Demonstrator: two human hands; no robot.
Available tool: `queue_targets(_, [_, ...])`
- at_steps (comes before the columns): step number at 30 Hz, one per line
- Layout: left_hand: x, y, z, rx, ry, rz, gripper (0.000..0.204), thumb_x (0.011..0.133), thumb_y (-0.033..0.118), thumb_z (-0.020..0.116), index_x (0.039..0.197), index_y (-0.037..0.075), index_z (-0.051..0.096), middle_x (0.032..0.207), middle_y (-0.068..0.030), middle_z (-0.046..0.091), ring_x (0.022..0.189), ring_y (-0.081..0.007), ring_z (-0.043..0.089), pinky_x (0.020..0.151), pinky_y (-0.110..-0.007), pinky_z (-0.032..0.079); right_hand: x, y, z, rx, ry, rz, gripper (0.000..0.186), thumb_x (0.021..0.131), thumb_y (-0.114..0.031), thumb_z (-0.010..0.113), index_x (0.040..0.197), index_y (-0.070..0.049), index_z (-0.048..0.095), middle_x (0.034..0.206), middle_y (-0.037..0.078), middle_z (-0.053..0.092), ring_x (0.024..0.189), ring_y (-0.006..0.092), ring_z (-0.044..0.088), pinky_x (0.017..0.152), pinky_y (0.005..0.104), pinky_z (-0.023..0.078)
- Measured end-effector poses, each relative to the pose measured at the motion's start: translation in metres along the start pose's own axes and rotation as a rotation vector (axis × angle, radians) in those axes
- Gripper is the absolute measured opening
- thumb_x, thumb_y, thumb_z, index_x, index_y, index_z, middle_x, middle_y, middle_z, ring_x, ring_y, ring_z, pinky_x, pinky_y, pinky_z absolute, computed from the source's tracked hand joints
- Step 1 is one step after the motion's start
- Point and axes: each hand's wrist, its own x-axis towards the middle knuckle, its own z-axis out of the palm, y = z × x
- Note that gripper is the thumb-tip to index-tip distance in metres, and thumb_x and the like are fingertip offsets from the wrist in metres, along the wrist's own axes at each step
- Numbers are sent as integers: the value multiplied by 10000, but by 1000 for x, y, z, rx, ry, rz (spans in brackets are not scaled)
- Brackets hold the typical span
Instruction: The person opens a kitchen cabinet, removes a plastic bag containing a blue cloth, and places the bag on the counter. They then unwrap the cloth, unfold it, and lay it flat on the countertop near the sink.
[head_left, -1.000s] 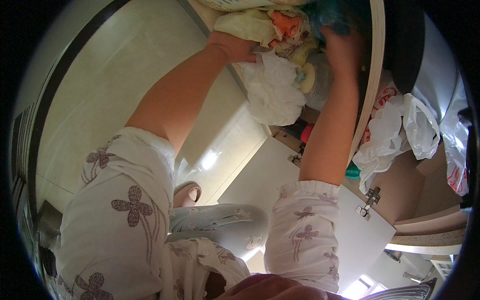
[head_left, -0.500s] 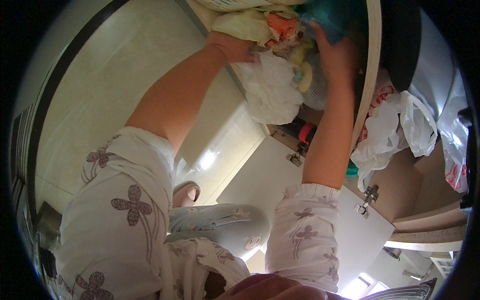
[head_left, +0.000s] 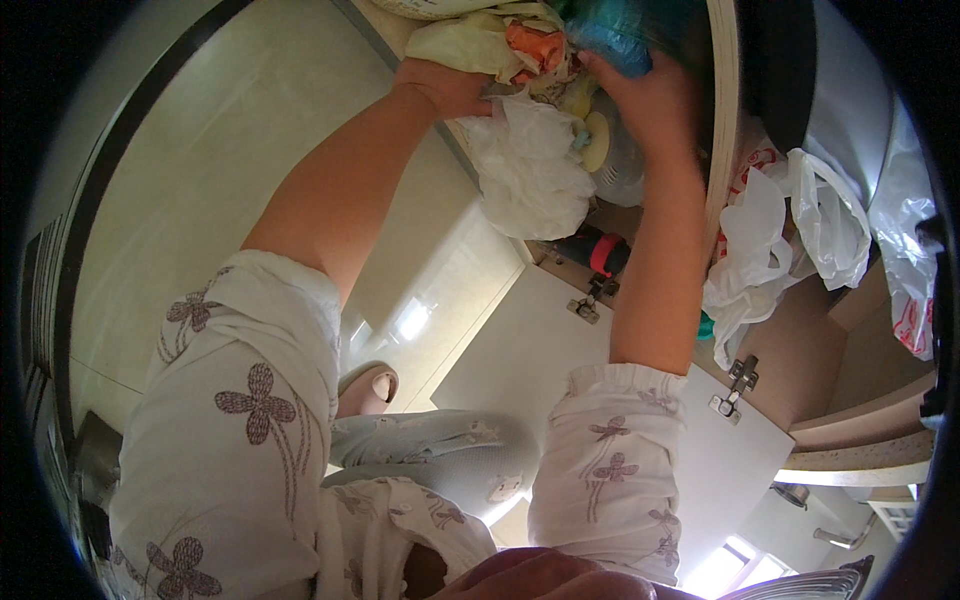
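Observation:
My left hand (head_left: 445, 90) is at the cabinet's front edge, its fingers closed at the top of a crumpled white plastic bag (head_left: 535, 170). A pale yellow bag (head_left: 460, 45) lies against the back of that hand and partly covers its fingers. Deeper inside, my right hand (head_left: 655, 105) grips a shiny blue plastic bag (head_left: 612, 38); its thumb shows, while the other fingers are mostly hidden. Between the hands sit an orange wrapper (head_left: 537, 47) and a clear container with a cream round end (head_left: 597, 142).
A black object with a red band (head_left: 607, 253) lies below the white bag. The cabinet's white door (head_left: 510, 350) stands open on metal hinges (head_left: 738, 390). Right of the wooden panel edge (head_left: 725, 130) hang more white plastic bags (head_left: 830, 220). Tiled floor (head_left: 240, 130) lies at left.
The blue bag has come into clearer view at my right hand, which has shifted slightly left. My left hand stays at the white bag. The whole view has shifted a little.

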Motion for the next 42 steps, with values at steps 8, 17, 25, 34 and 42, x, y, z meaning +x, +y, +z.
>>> queue_targets(8, [1, -3, 7, 2, 84, 27, 564, 800, 586, 592, 1257, 256, 585, 1346, -33, 524, 1246, -264, 491, 1003, -389, 444, -5, -5, 1, -30, 147, -179, 759, 724, -650, 691, 1070, 23, 630, 893, 204, 674, 839, 304, 676, 738, 392, 528])
queue_targets(17, [-1, -1, 9, 73, 128, -3, 523, 824, 489, 610, 1265, 208, 582, 1328, -41, 539, 1230, -262, 509, 971, -391, 460, -39, -56, 15, -185, 143, 22, 484, 854, -395, 649, 1230, -102, 563, 1031, 204, 653, 926, 383, 632, 800, 454, 502])
queue_targets(25, [5, 25, 6, -100, 380, -163, 463, 836, 408, 615, 1236, 176, 598, 1288, -47, 567, 1185, -255, 545, 928, -388, 483, -33, -81, 24, -232, 199, -11, 251, 854, -191, 604, 1072, -65, 608, 1017, 184, 638, 913, 351, 634, 759, 461, 507])
queue_targets(34, [-8, 47, -53, -42, -212, -45, 294, 814, 234, 592, 1079, 138, 678, 1090, -65, 674, 993, -245, 645, 814, -411, 531, -46, -18, 34, 300, 228, -90, 434, 861, -218, 625, 1274, -113, 541, 1149, 199, 615, 1044, 398, 584, 874, 456, 484])
queue_targets(42, [-31, 55, -107, 183, -364, 66, 308, 789, 298, 655, 1032, 119, 717, 1003, -70, 702, 924, -240, 668, 795, -404, 537, -55, -14, 32, 103, 347, -129, 461, 883, -220, 591, 1322, -111, 508, 1219, 213, 581, 1078, 404, 573, 910, 465, 474])
